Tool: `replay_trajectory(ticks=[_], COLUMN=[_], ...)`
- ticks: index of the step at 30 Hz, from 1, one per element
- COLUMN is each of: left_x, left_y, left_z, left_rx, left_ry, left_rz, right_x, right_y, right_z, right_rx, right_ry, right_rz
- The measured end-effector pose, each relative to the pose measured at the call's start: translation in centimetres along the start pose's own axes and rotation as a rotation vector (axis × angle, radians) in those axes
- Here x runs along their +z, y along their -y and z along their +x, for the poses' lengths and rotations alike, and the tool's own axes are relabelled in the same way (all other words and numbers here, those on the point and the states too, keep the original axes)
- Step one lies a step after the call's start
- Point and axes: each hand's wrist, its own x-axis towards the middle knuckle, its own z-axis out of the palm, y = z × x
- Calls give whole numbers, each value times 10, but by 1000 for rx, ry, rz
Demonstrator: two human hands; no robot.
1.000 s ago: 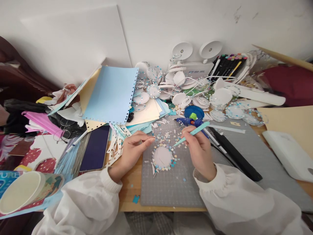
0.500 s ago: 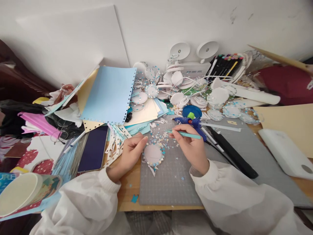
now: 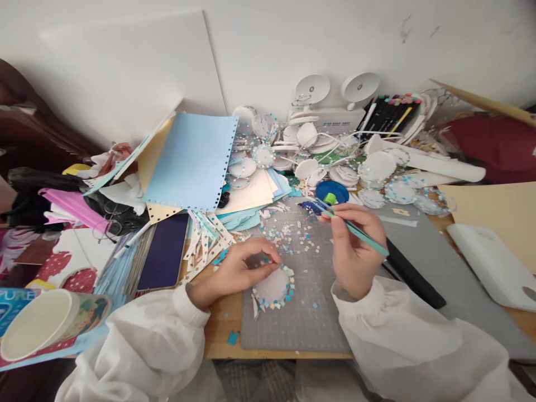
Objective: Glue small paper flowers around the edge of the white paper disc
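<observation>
My right hand (image 3: 358, 245) grips teal tweezers (image 3: 362, 234), whose tips point up and left over the blue glue gun (image 3: 310, 207). My left hand (image 3: 247, 265) has thumb and forefinger curled together at the upper edge of a round white disc (image 3: 272, 287); whether a small piece is between the fingertips is hidden. Small blue, white and cream pieces ring the disc, and a pale strip sticks out at its lower left. Loose confetti pieces (image 3: 293, 237) lie on the grey cutting mat (image 3: 293, 329) above the disc.
Decorated white discs (image 3: 263, 156) are heaped at the back. Blue paper (image 3: 188, 162), a phone (image 3: 163, 251) and a paper cup (image 3: 39, 324) are at the left. A black tool (image 3: 414, 273) and a white case (image 3: 489, 262) lie right.
My right hand has moved right, lifting the tweezers off the confetti. My left hand has moved right onto the disc's edge, and the disc has shifted toward me and turned.
</observation>
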Motion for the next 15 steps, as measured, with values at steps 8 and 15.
replay_trajectory(ticks=[8,15], left_x=[-2,-7], left_y=[-5,-10], left_z=[-1,1], left_rx=[-10,-122], left_ry=[209,-37], left_rz=[-109,-55], right_x=[-17,-8], right_y=[-2,-3], right_z=[-5,-8], right_rx=[-479,-355], right_ry=[211,411], right_rz=[-244,-191])
